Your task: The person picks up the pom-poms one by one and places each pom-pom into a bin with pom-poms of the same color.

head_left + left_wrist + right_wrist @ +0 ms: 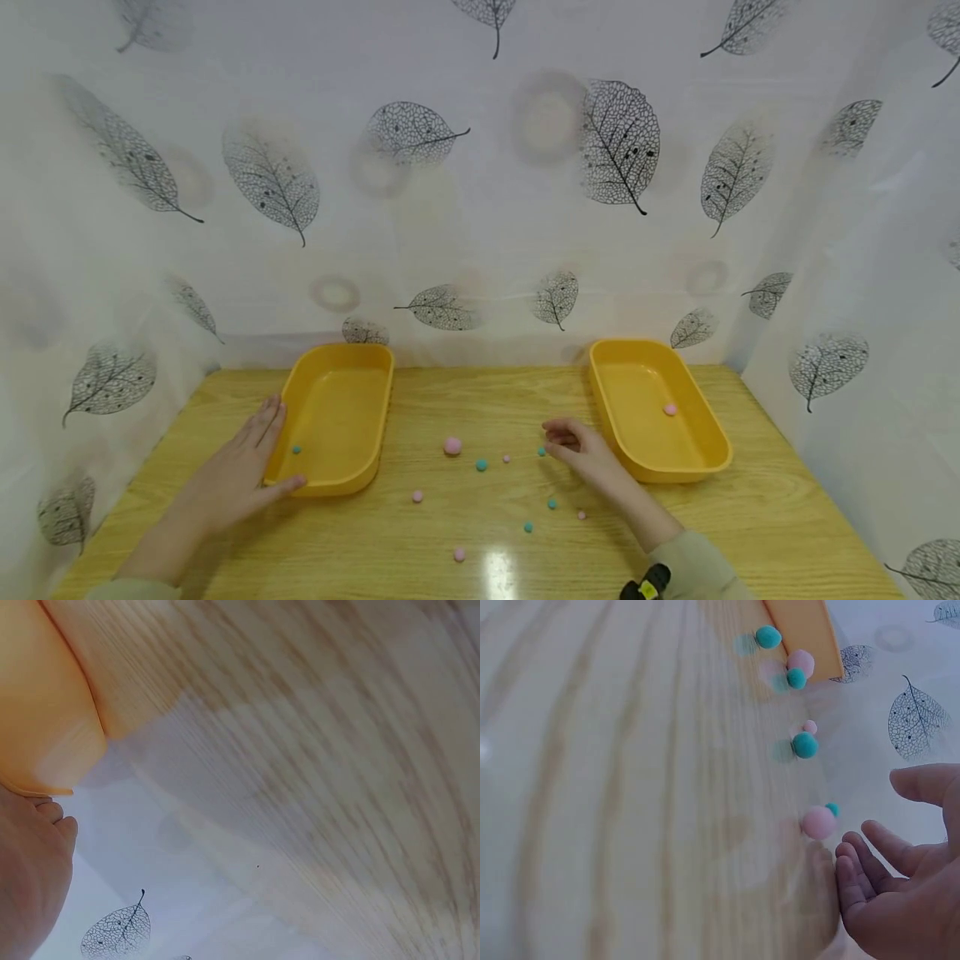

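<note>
My left hand (pixel 236 483) rests against the left yellow tray (pixel 348 417), fingers laid straight along its left side and thumb at the near rim. One small teal ball (pixel 297 449) is in that tray. Over the table, left of the right yellow tray (pixel 645 467), my right hand (pixel 585 454) has its fingers loosely bent, nothing between them. A teal ball (pixel 542 451) lies right by its fingertips. In the right wrist view the thumb and fingers stand apart, near a pink ball (pixel 819 823). Inside the right tray sits a pink ball (pixel 670 409).
Several pink and teal balls of different sizes are scattered between the trays, among them a large pink one (pixel 452 446) and a teal one (pixel 482 465). A white curtain (pixel 480 208) with leaf prints hangs behind the wooden table (pixel 360 542).
</note>
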The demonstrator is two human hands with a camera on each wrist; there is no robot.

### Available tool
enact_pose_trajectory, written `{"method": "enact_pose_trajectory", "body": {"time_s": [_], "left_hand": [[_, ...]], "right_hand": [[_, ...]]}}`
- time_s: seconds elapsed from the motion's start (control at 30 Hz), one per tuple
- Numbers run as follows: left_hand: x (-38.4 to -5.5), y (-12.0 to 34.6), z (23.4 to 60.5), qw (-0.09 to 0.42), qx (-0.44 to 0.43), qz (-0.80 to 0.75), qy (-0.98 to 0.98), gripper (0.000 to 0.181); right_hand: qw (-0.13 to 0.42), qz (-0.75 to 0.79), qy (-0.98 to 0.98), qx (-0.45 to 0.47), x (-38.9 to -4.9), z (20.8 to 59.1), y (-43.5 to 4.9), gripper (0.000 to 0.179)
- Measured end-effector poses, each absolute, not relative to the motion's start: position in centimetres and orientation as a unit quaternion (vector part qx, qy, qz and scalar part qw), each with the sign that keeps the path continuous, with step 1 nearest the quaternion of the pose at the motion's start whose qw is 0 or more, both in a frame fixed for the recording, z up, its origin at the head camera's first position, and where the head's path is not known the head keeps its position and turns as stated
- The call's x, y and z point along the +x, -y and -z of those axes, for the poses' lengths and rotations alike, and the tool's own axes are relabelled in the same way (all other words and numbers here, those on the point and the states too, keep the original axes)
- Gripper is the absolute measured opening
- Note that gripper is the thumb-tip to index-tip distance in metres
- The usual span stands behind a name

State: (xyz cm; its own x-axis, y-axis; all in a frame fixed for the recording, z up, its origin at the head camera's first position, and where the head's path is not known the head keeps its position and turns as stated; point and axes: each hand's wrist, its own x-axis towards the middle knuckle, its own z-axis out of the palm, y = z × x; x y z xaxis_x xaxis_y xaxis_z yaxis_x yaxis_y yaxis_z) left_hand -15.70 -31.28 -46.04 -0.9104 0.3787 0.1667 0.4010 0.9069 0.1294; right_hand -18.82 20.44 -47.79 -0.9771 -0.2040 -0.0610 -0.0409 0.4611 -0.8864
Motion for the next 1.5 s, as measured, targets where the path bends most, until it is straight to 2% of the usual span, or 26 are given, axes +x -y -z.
{"method": "enact_pose_trajectory", "body": {"time_s": [0.53, 0.9, 1.5], "left_hand": [[-15.7, 31.2, 46.0, 0.066, -0.194, 0.087, 0.975, 0.109], [-15.8, 31.5, 46.7, 0.110, -0.215, 0.044, 0.969, 0.106], [-15.7, 31.3, 46.4, 0.090, -0.210, 0.046, 0.972, 0.102]], "right_hand": [[0.079, 0.485, -0.869, -0.063, -20.0, 48.7, -20.5, 0.026], [0.062, 0.449, -0.889, -0.071, -20.6, 48.7, -20.0, 0.017], [0.048, 0.430, -0.899, -0.073, -20.9, 49.0, -20.0, 0.007]]}}
